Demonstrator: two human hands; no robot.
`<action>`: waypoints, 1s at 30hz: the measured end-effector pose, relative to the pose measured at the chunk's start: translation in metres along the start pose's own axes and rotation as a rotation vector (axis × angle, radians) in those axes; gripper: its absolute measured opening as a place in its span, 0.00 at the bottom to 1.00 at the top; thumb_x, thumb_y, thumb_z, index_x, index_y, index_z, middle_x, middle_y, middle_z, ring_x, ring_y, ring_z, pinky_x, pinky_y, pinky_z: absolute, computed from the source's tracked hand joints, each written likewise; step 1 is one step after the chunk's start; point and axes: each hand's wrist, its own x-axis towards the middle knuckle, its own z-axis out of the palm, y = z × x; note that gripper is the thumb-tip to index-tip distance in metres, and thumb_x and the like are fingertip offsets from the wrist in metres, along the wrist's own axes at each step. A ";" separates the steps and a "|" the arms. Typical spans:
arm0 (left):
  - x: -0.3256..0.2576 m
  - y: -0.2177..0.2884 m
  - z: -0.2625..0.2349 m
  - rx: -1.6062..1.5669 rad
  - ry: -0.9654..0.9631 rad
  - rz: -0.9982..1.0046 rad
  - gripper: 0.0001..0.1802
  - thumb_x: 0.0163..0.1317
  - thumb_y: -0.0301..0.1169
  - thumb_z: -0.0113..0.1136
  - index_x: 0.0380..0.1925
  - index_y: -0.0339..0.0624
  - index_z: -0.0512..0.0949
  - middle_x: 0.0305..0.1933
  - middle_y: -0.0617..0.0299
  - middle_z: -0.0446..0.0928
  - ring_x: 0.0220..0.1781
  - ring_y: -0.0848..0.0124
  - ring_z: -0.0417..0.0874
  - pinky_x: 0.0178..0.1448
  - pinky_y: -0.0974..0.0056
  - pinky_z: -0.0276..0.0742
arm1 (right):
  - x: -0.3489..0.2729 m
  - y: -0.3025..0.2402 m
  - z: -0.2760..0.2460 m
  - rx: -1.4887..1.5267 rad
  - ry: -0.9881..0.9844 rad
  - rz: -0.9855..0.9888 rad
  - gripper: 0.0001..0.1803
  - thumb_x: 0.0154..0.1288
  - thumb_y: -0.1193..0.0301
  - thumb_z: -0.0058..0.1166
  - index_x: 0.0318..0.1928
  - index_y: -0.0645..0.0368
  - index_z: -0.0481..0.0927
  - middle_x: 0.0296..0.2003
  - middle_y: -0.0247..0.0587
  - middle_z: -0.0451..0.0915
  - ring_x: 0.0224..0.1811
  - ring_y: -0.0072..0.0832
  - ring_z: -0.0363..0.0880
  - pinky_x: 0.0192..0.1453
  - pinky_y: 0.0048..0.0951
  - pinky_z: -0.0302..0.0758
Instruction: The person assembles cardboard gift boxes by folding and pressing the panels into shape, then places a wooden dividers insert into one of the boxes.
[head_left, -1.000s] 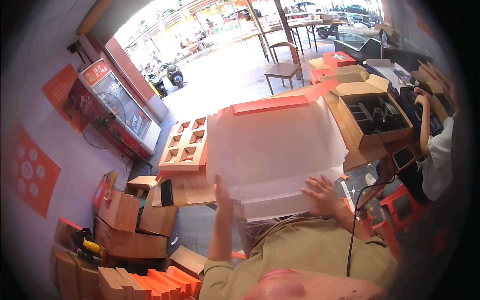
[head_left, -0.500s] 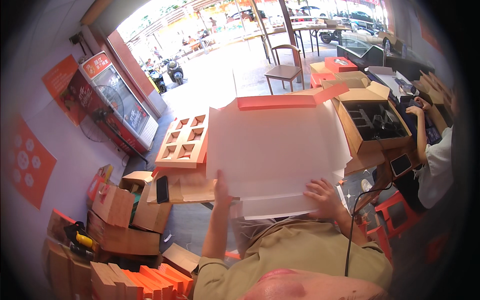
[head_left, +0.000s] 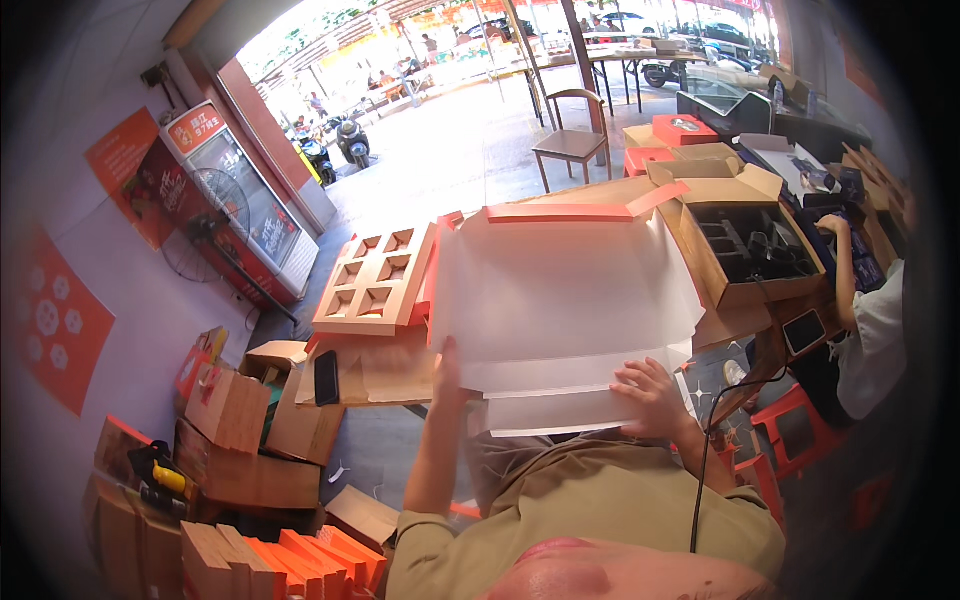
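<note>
A large flat box blank, white inside with orange edges, lies unfolded in front of me. My left hand grips its near left edge, thumb on top. My right hand presses on the near flap at the right, fingers spread over the fold. An orange cardboard insert with several square cut-outs lies just left of the blank. Under it sits flat brown cardboard with a black phone on it.
An open brown carton with dark items stands at the right, and another person's arm reaches over it. Stacked brown and orange boxes fill the lower left. A glass-door fridge stands at the left, a chair beyond.
The view has shifted slightly. My hands stay on the near edge of the blank, the right hand has slid a little along the near flap.
</note>
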 end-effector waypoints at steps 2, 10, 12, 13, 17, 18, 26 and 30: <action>-0.006 0.004 0.015 -0.009 0.015 0.013 0.32 0.83 0.48 0.47 0.74 0.36 0.63 0.67 0.50 0.75 0.64 0.55 0.82 0.64 0.50 0.83 | -0.004 0.000 -0.003 0.000 0.008 0.015 0.42 0.34 0.59 0.79 0.58 0.49 0.83 0.62 0.42 0.79 0.70 0.46 0.74 0.78 0.60 0.65; 0.019 0.011 0.020 -0.019 0.013 0.141 0.30 0.84 0.44 0.45 0.74 0.33 0.62 0.70 0.52 0.72 0.70 0.60 0.75 0.73 0.54 0.74 | 0.011 -0.004 -0.022 0.072 0.081 -0.015 0.33 0.37 0.63 0.78 0.51 0.54 0.87 0.53 0.41 0.85 0.58 0.42 0.83 0.64 0.48 0.79; 0.025 0.016 0.025 -0.026 0.039 0.118 0.30 0.84 0.44 0.45 0.75 0.33 0.61 0.72 0.53 0.70 0.73 0.61 0.73 0.75 0.55 0.71 | 0.012 -0.005 -0.022 0.085 0.073 -0.006 0.31 0.39 0.64 0.78 0.50 0.55 0.87 0.53 0.40 0.85 0.58 0.42 0.83 0.62 0.48 0.80; 0.030 0.017 0.025 -0.016 0.020 0.121 0.30 0.84 0.44 0.46 0.75 0.35 0.60 0.72 0.53 0.70 0.72 0.60 0.73 0.75 0.54 0.71 | 0.013 -0.004 -0.021 0.082 0.069 -0.004 0.31 0.40 0.63 0.78 0.50 0.55 0.87 0.53 0.40 0.86 0.58 0.42 0.83 0.62 0.47 0.80; 0.055 0.014 0.022 -0.020 0.020 0.150 0.28 0.83 0.41 0.48 0.76 0.42 0.59 0.73 0.53 0.69 0.72 0.60 0.73 0.75 0.53 0.71 | 0.017 -0.003 -0.024 0.135 0.016 0.011 0.31 0.47 0.56 0.78 0.52 0.55 0.86 0.55 0.42 0.84 0.59 0.44 0.82 0.64 0.48 0.77; 0.062 0.009 0.019 -0.035 0.040 0.163 0.28 0.83 0.40 0.49 0.76 0.44 0.59 0.73 0.53 0.69 0.73 0.59 0.73 0.75 0.53 0.71 | 0.019 -0.001 -0.026 0.165 -0.008 0.015 0.32 0.49 0.53 0.78 0.53 0.55 0.86 0.57 0.43 0.84 0.60 0.45 0.81 0.65 0.48 0.76; 0.101 0.011 0.008 -0.037 0.117 -0.030 0.32 0.79 0.35 0.54 0.78 0.50 0.55 0.74 0.54 0.68 0.74 0.58 0.71 0.76 0.50 0.71 | 0.049 0.043 -0.039 0.119 -0.119 0.181 0.52 0.51 0.37 0.73 0.68 0.58 0.76 0.70 0.60 0.70 0.74 0.58 0.66 0.78 0.58 0.60; 0.076 0.033 0.058 0.026 0.223 -0.100 0.38 0.76 0.39 0.59 0.79 0.48 0.53 0.75 0.55 0.68 0.72 0.56 0.74 0.74 0.49 0.73 | 0.040 0.046 -0.026 0.029 -0.201 0.243 0.57 0.52 0.28 0.66 0.72 0.56 0.74 0.72 0.60 0.68 0.78 0.56 0.61 0.81 0.59 0.55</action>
